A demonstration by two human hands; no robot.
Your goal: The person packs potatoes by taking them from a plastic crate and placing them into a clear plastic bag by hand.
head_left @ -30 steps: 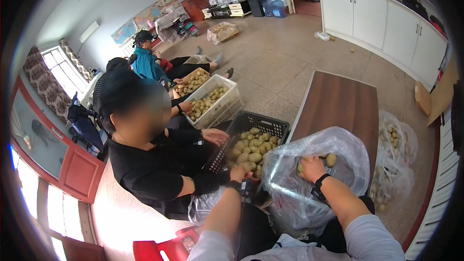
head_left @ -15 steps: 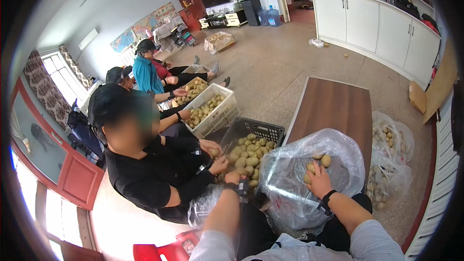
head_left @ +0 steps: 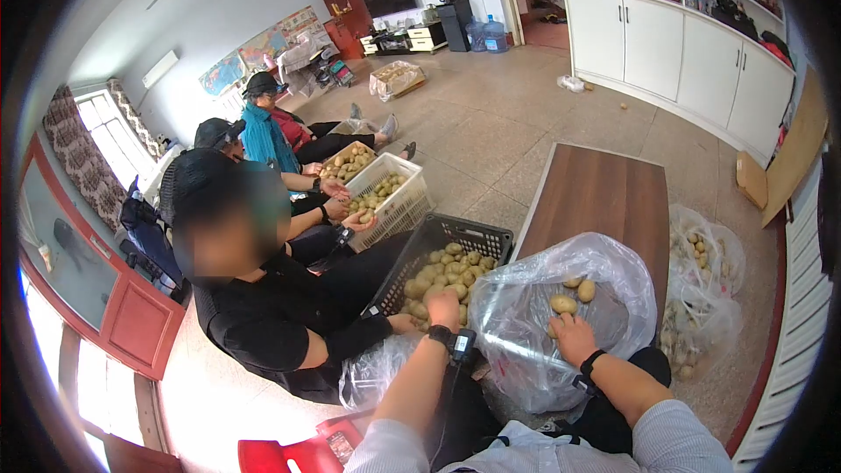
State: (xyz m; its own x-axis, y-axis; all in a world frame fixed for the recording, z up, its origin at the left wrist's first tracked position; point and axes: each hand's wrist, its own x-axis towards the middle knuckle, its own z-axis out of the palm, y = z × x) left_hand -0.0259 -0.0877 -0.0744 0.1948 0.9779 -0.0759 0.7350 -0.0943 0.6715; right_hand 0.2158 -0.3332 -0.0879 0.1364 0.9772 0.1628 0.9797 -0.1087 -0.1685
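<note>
My left hand point(head_left: 443, 307) reaches over the black crate point(head_left: 477, 229) with its fingers curled down among the potatoes point(head_left: 448, 270); whatever they hold is hidden. Inside the clear plastic bag point(head_left: 517, 324) on my lap side, my right hand point(head_left: 574, 338) has its fingers closed over a potato, of which only a sliver shows at the fingertips. Just beyond those fingers lies a loose potato point(head_left: 563, 304), with two more beside it in the bag. Both my wrists wear black bands.
A brown table point(head_left: 600, 188) stands ahead, against the bag. Filled potato bags point(head_left: 701, 324) sit on the floor at right. A co-worker in black point(head_left: 263, 315) sits close on my left; others sit beyond at a white crate point(head_left: 412, 197). A red stool point(head_left: 280, 455) is below left.
My left hand has moved up and right, further over the crate's potatoes. My right hand has drawn back slightly, uncovering a potato. The nearest co-worker's hands have parted, one extending toward the white crate.
</note>
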